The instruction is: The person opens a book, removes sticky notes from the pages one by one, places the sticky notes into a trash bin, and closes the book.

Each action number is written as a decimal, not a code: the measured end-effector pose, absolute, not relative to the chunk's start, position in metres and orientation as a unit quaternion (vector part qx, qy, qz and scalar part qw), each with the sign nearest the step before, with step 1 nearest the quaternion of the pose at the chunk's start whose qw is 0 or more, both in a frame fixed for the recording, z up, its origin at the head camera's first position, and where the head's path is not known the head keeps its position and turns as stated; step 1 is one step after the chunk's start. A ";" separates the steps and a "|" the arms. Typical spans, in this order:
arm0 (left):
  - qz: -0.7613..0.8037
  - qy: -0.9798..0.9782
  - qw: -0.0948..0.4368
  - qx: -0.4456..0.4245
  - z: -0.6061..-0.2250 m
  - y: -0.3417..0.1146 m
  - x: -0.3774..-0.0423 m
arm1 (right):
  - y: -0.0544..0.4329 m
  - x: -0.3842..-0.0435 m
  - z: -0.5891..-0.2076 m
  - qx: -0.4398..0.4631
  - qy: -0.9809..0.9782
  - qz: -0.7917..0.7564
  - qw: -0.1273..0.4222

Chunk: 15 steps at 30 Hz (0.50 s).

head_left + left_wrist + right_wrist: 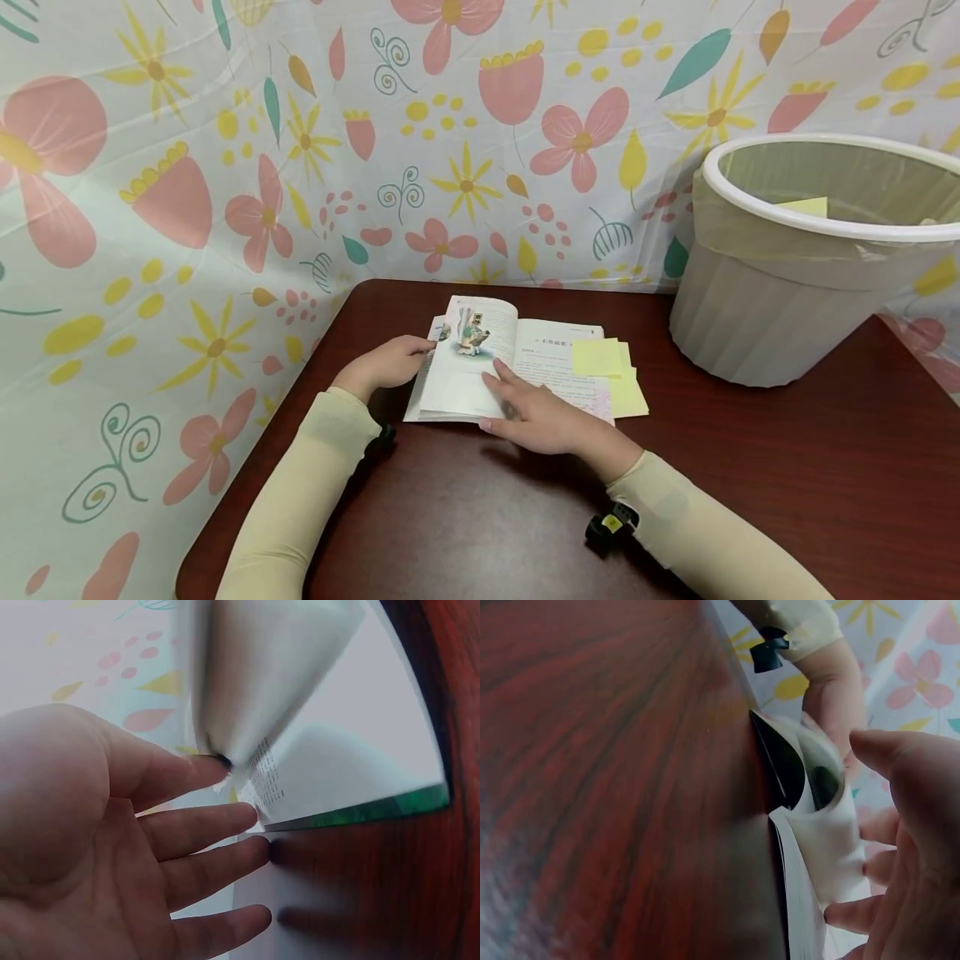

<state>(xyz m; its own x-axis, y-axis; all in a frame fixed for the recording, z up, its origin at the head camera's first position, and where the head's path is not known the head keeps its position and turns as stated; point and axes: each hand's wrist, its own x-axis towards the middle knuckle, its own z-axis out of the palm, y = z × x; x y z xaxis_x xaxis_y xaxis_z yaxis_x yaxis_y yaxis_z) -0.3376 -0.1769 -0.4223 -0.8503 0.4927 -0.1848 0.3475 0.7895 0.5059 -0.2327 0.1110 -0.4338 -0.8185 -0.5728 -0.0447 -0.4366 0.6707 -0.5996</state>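
Left grip: relaxed, touching book, nine o'clock
Right grip: outstretched, touching book, six o'clock
Notes: three o'clock

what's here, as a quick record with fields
book: open on table
left hand: at book's left edge, fingers mostly straight
right hand: touching illustrated left page
yellow notes: overlapping right page and sticking out past its edge
bin: right of book, bag-lined, yellow paper inside
backdrop: floral
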 end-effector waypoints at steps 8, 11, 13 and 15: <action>0.236 0.938 0.163 0.192 -0.424 -0.173 -0.337 | 0.118 -0.237 -0.437 -0.316 0.898 -0.282 0.117; 0.222 0.946 0.163 0.170 -0.426 -0.168 -0.335 | 0.120 -0.238 -0.437 -0.327 0.895 -0.280 0.119; 0.210 0.952 0.160 0.155 -0.428 -0.164 -0.333 | 0.121 -0.239 -0.437 -0.332 0.893 -0.279 0.120; 0.196 0.957 0.153 0.147 -0.429 -0.159 -0.330 | 0.122 -0.239 -0.437 -0.336 0.891 -0.280 0.121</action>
<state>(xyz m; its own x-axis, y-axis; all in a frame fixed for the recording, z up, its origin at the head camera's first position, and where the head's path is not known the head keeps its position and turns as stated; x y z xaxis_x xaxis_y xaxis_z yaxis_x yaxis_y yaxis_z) -0.3299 -0.1592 -0.4288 -0.9098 0.3421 -0.2348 0.2225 0.8798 0.4200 -0.2391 0.1222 -0.4368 -0.7449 -0.6666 -0.0272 -0.5315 0.6176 -0.5797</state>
